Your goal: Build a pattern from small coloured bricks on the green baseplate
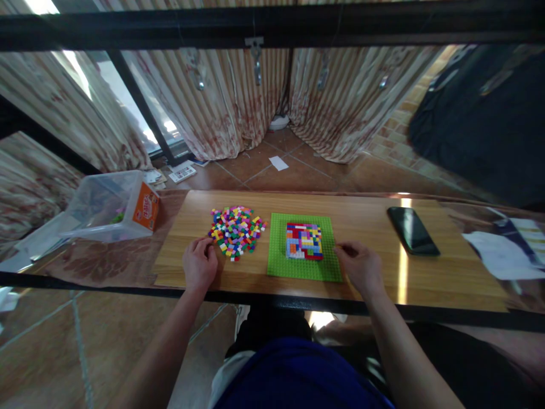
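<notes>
Beside the lower left of a pile of small multicoloured toy bricks (pixel 237 230), my left hand (pixel 199 266) rests on the table with its fingers curled in. Whatever it may hold is hidden. My right hand (pixel 363 266) is pinched at the right edge of a green studded baseplate (pixel 279 267); anything between its fingertips is too small to make out. On the middle of that plate sits a roughly square block of joined bricks (pixel 304 241) in red, white, blue, yellow, orange and purple.
A black phone (pixel 413 230) lies at the right of the wooden tabletop (pixel 361 213). To the left stands a clear plastic bin (pixel 106 199) with an orange label. Papers (pixel 502 255) lie at the far right. A dark metal bar (pixel 272 25) crosses the top of the view.
</notes>
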A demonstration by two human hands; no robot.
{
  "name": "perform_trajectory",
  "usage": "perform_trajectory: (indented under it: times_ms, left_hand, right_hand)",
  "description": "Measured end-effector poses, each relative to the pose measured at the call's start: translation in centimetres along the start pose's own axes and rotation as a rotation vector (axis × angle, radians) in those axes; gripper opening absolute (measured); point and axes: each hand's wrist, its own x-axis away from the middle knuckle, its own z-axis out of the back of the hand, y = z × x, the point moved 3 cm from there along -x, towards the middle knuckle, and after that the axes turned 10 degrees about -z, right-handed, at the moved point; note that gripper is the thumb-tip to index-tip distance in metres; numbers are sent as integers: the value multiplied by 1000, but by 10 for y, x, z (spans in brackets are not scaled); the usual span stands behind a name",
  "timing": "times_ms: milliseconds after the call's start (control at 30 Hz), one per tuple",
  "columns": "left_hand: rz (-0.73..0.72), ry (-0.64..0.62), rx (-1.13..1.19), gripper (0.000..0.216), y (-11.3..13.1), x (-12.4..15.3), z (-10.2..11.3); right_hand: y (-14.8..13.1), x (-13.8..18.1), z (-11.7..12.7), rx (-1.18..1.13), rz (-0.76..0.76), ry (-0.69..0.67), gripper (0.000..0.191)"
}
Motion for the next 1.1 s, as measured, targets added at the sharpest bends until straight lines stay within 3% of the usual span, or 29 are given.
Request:
perform_trajectory:
  times_ms: [133, 367, 633, 1100]
  left_hand:
    - [1, -4, 0, 26, 0, 0, 0]
    - [12, -16, 6, 24, 2, 0, 1]
    - [17, -14, 9, 24, 3, 0, 1]
    - [24, -17, 8, 25, 2, 1, 1]
  right_hand:
    - [-9, -1, -13, -99, -9, -72, 34]
    - [-13, -8, -26, 6, 47, -141, 34]
    - [-23, -9, -31, 106, 79, -79, 32]
    - [-17, -13, -38, -115, -8, -115, 40]
